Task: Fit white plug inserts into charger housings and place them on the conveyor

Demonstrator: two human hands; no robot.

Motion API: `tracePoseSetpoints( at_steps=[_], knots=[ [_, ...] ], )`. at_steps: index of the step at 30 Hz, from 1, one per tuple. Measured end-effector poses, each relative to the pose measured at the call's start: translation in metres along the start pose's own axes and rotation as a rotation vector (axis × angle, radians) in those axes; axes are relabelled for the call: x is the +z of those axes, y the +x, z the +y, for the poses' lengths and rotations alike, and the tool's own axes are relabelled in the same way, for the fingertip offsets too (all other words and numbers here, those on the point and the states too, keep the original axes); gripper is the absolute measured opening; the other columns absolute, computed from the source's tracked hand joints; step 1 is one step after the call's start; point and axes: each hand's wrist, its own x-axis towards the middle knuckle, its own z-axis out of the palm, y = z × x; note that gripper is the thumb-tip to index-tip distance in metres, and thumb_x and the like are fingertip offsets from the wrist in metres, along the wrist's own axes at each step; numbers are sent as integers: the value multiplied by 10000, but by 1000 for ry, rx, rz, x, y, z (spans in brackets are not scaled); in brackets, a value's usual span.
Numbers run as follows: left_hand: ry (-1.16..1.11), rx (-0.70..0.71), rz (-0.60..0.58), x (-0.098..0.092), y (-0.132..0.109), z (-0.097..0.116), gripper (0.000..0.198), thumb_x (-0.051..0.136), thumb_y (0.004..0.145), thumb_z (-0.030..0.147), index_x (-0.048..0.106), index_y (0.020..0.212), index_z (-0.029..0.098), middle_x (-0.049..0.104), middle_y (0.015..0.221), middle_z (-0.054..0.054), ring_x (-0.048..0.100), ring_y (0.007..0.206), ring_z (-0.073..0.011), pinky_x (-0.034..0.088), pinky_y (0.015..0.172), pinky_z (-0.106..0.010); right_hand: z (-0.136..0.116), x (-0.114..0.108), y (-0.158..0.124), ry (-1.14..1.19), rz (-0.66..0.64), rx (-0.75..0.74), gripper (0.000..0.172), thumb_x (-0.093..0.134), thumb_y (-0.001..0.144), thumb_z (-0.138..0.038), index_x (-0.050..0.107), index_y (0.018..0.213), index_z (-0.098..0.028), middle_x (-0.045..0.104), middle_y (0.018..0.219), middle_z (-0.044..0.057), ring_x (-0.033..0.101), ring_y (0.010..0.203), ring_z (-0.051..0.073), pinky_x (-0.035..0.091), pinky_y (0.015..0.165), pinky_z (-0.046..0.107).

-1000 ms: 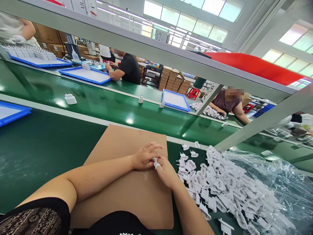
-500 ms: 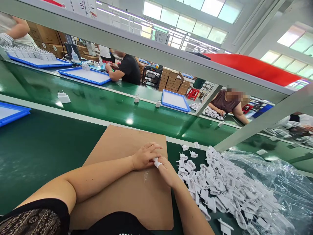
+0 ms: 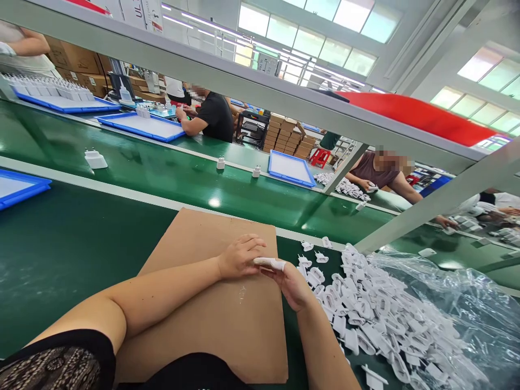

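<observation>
My left hand (image 3: 242, 256) hovers over or rests on a sheet of brown cardboard (image 3: 211, 330), back up, fingers stretched and a little apart, with nothing seen in it. At its fingertips is my right hand (image 3: 293, 283), turned side-on at the cardboard's right edge. A white wrap or finger cover (image 3: 276, 264) sits on one of its stretched digits, whose tip touches or nearly touches the left hand. The other right fingers are partly hidden underneath, and no object shows in them. Right of this hand lies a heap of white plastic plug pieces (image 3: 377, 309) with pins.
Clear plastic film (image 3: 467, 292) lies by the heap. Beyond the bench runs a green conveyor belt (image 3: 162, 168) carrying white plug adapters (image 3: 96, 159). A slanted metal post (image 3: 418, 200) and a shelf beam (image 3: 244, 81) cross the view. Co-workers sit opposite near blue trays (image 3: 292, 167).
My right hand has drawn back to the right and unfolded, its white-wrapped digit now stretched out. My left hand stays nearly in place. The adapters on the belt have shifted left.
</observation>
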Motion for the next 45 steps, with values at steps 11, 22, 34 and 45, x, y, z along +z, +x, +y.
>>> tracePoseSetpoints(
  at_steps=[11, 22, 34, 45],
  knots=[
    [-165, 13, 31, 3, 0, 0, 298, 649, 958, 298, 661, 1249, 233, 621, 1306, -123, 570, 1214, -263, 474, 1091, -440, 4, 6, 3, 51, 3, 19, 240, 664, 832, -380, 819, 892, -207, 765, 1091, 90, 610, 1215, 302, 367, 1142, 465],
    [-222, 14, -18, 5, 3, 4, 278, 652, 913, 280, 675, 1180, 207, 629, 1286, -126, 577, 1190, -261, 482, 1079, -427, -6, -5, -2, 14, -25, 52, 318, 583, 873, -360, 825, 1002, -201, 754, 1145, 96, 608, 1223, 300, 423, 1099, 460],
    [-215, -22, -22, 1, 2, 0, 178, 643, 903, 280, 669, 1058, 196, 647, 1261, -124, 588, 1163, -260, 510, 1038, -428, -5, -8, -4, -73, 53, 34, 344, 594, 886, -426, 813, 1062, -228, 744, 1198, 95, 645, 1163, 291, 393, 1114, 478],
    [-250, -108, -53, 3, 0, -3, 248, 675, 926, 349, 701, 1140, 228, 621, 1278, -119, 574, 1189, -262, 486, 1039, -424, -3, -3, -4, -108, 81, 18, 364, 597, 873, -439, 811, 1076, -226, 744, 1218, 89, 630, 1197, 303, 397, 1116, 474]
  ],
)
